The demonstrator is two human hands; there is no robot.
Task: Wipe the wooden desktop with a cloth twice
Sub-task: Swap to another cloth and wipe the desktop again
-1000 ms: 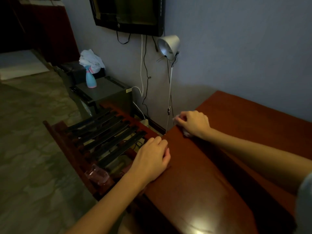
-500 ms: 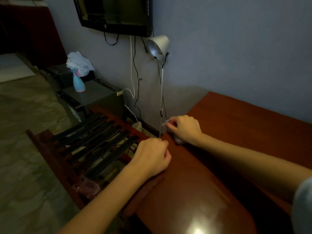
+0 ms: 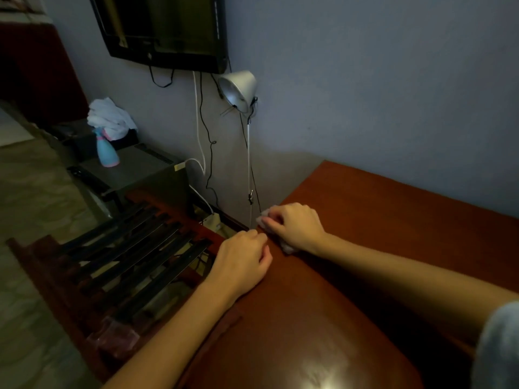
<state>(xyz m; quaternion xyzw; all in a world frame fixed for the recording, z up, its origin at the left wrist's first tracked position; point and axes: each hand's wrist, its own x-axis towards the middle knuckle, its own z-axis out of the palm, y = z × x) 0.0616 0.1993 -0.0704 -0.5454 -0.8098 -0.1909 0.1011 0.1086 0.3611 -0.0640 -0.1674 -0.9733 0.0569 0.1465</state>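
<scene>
The reddish-brown wooden desktop [image 3: 365, 234] fills the right and lower part of the view, with a bright glare near the bottom. My right hand [image 3: 295, 228] presses a small white cloth [image 3: 262, 219] onto the desk's left edge; the cloth peeks out by the fingers and under the palm heel. Just in front of it, my left hand [image 3: 241, 262] rests on the same edge with its fingers curled and nothing visible in it.
A white lamp [image 3: 238, 87] on a thin pole stands at the wall beside the desk's far left corner, with cables hanging there. A slatted wooden rack [image 3: 126, 256] sits left of the desk. Behind it, a dark cabinet holds a blue spray bottle [image 3: 106, 150] and white cloths [image 3: 109, 119]. A screen [image 3: 165, 29] hangs above.
My right hand with the cloth has slid along the desk's left edge toward my left hand, closing the gap between them. The left hand keeps its spot on the edge.
</scene>
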